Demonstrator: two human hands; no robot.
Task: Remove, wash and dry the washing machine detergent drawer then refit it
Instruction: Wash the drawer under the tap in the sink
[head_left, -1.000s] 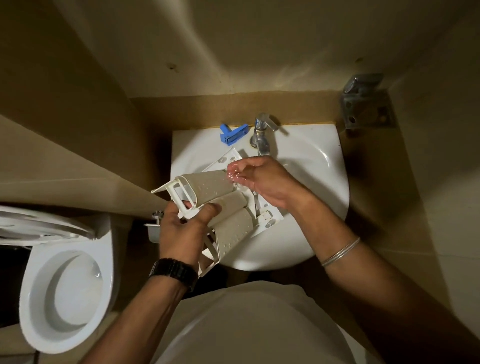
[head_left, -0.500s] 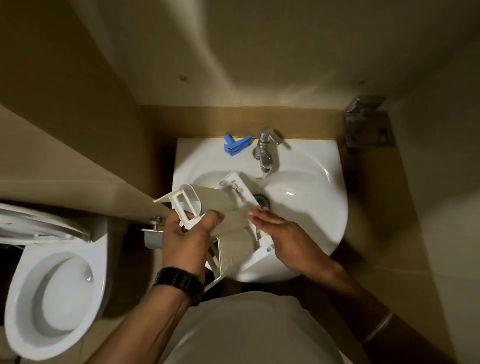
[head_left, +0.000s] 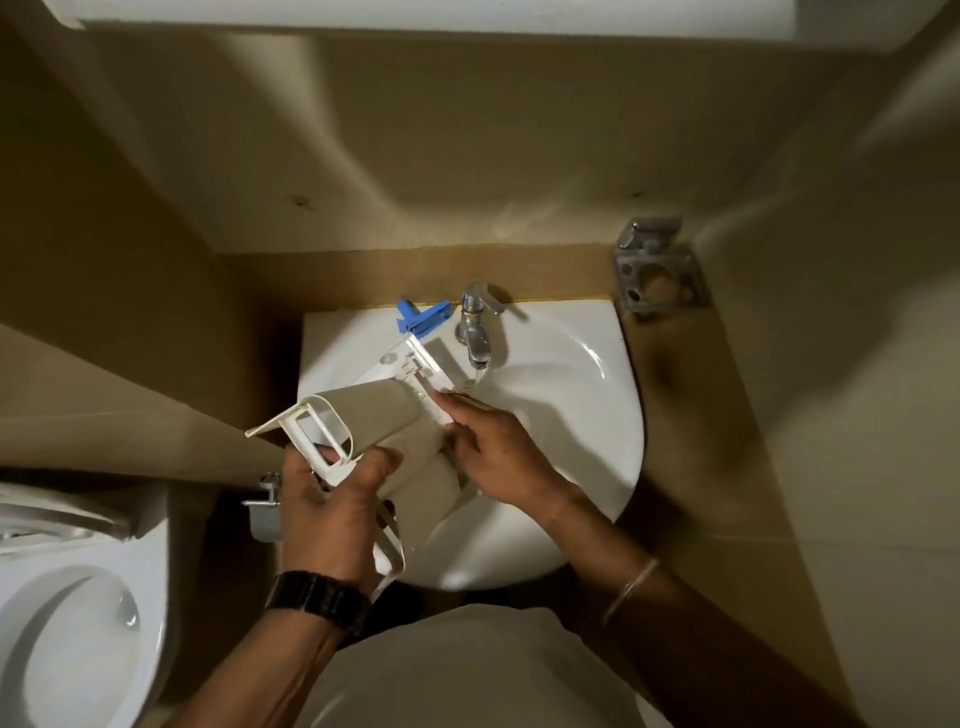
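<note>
The white and beige detergent drawer (head_left: 382, 415) is tilted over the left side of the white sink (head_left: 571, 441), its far end up near the tap. My left hand (head_left: 332, 509) grips the drawer's near end by its white front frame. My right hand (head_left: 498, 457) lies on the drawer's right side, fingers fairly straight and touching the white rail. Water runs from the chrome tap (head_left: 475, 327) just right of the drawer's far end. A small blue drawer part (head_left: 422, 318) lies on the sink's back rim.
A toilet (head_left: 78, 613) with raised lid stands at the lower left. Tiled walls close in on both sides. A metal holder (head_left: 657, 270) is fixed to the wall right of the sink. A small valve (head_left: 265, 499) sits below the sink's left edge.
The drawer's far end has swung up toward the tap. My right hand has slid from the drawer's lower edge up along its right rail. The view has tilted upward.
</note>
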